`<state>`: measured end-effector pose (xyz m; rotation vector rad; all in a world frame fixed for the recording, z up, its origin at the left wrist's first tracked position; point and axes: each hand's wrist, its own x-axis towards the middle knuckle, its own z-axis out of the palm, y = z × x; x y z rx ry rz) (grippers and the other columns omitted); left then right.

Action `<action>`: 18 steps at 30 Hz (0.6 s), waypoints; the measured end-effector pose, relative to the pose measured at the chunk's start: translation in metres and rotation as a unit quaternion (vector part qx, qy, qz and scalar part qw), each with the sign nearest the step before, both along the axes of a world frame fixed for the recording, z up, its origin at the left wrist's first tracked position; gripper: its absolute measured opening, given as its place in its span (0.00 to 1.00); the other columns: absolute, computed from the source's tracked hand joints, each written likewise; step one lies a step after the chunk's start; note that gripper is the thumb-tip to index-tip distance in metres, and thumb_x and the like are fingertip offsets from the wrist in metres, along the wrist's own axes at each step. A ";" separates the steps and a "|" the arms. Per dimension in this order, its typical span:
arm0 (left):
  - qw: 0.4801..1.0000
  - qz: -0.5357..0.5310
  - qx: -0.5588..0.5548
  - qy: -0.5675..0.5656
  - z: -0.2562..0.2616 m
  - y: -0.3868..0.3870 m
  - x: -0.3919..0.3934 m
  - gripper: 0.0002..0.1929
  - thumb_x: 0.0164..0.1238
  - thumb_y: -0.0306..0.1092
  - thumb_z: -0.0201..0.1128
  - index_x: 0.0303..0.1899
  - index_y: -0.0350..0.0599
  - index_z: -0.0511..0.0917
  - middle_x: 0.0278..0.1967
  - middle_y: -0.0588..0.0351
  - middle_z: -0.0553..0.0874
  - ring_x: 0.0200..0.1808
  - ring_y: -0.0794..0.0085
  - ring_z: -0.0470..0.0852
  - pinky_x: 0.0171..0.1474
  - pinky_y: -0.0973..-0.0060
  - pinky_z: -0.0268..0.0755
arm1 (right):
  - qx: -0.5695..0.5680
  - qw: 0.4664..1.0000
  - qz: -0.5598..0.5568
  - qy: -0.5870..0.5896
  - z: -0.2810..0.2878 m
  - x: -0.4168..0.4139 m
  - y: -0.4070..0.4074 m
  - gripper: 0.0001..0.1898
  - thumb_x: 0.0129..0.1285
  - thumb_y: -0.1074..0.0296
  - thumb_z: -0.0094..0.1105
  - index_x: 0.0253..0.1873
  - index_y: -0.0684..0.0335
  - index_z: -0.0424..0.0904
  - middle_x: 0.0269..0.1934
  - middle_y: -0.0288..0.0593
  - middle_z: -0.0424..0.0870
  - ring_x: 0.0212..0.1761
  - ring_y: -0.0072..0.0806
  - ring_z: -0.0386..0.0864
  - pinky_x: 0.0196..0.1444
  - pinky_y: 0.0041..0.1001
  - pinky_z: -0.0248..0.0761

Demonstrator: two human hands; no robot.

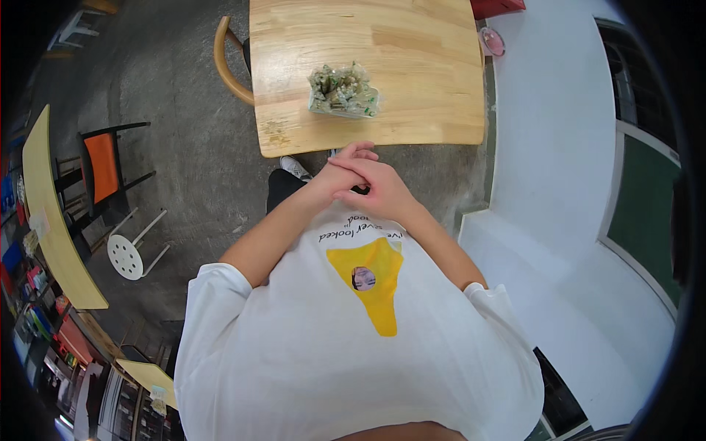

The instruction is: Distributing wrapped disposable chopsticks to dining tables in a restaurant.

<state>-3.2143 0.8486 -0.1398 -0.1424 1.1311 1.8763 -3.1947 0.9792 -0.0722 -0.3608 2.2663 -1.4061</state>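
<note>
My left hand [331,179] and my right hand [384,184] rest together in front of my waist, just short of the table's near edge. The right hand lies across the back of the left, its fingers and thumb around it. From beneath, the left fingers stick out forward, slightly bent and holding nothing; the left thumb is mostly hidden. Ahead on the wooden table [422,88] stands a clear container [343,114]. It is heaped with small packets in clear plastic wrapping [342,85], with green bits showing; their contents are too small to tell.
A wooden chair back [223,60] curves at the table's left side. Further left stand a white stool [126,257], an orange-backed chair [102,167] and another table [60,220]. A white wall [543,138] runs along the right, with a pink round object [492,42] near the table.
</note>
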 end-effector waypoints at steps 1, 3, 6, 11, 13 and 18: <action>1.000 -0.007 -0.016 0.008 -0.002 0.003 -0.002 0.33 0.54 0.20 0.60 0.66 0.43 0.62 0.57 0.51 0.74 0.56 0.68 0.75 0.55 0.73 0.72 | 0.026 0.999 -0.016 0.020 0.003 -0.001 0.000 0.27 0.51 0.73 0.56 0.60 0.57 0.76 0.46 0.46 0.83 0.44 0.38 0.82 0.46 0.32 0.76; 1.000 -0.012 0.012 0.023 -0.004 0.002 -0.003 0.33 0.55 0.21 0.60 0.65 0.43 0.63 0.57 0.52 0.74 0.57 0.69 0.75 0.55 0.73 0.72 | 0.037 0.999 -0.023 0.013 0.003 0.000 0.005 0.26 0.52 0.72 0.56 0.59 0.57 0.76 0.47 0.45 0.83 0.44 0.38 0.82 0.47 0.32 0.76; 0.999 -0.023 0.005 0.043 -0.014 0.011 -0.001 0.32 0.57 0.22 0.60 0.65 0.43 0.63 0.56 0.52 0.75 0.56 0.69 0.76 0.55 0.73 0.73 | 0.033 0.998 -0.026 0.049 -0.012 0.000 0.015 0.24 0.52 0.71 0.57 0.58 0.56 0.77 0.46 0.45 0.83 0.43 0.40 0.82 0.47 0.34 0.76; 0.996 -0.044 -0.024 0.072 -0.021 0.009 -0.001 0.31 0.59 0.24 0.62 0.65 0.42 0.63 0.55 0.53 0.75 0.57 0.71 0.75 0.56 0.74 0.72 | 0.026 0.998 -0.015 0.057 -0.013 0.000 0.017 0.22 0.55 0.67 0.58 0.58 0.56 0.77 0.45 0.46 0.83 0.45 0.40 0.82 0.47 0.35 0.76; 0.998 -0.038 -0.021 0.036 -0.023 0.009 0.000 0.30 0.59 0.26 0.62 0.65 0.42 0.63 0.55 0.54 0.75 0.56 0.71 0.76 0.58 0.75 0.70 | 0.091 0.996 -0.003 -0.025 -0.001 -0.003 0.010 0.21 0.57 0.64 0.59 0.57 0.56 0.77 0.47 0.46 0.83 0.47 0.40 0.81 0.47 0.35 0.76; 0.975 0.003 -0.003 0.223 -0.033 -0.011 0.001 0.31 0.59 0.25 0.65 0.64 0.39 0.64 0.54 0.54 0.74 0.51 0.72 0.78 0.51 0.77 0.74 | -0.027 1.000 0.008 0.006 -0.020 -0.012 0.015 0.16 0.60 0.67 0.59 0.54 0.58 0.79 0.43 0.45 0.83 0.42 0.36 0.81 0.44 0.30 0.75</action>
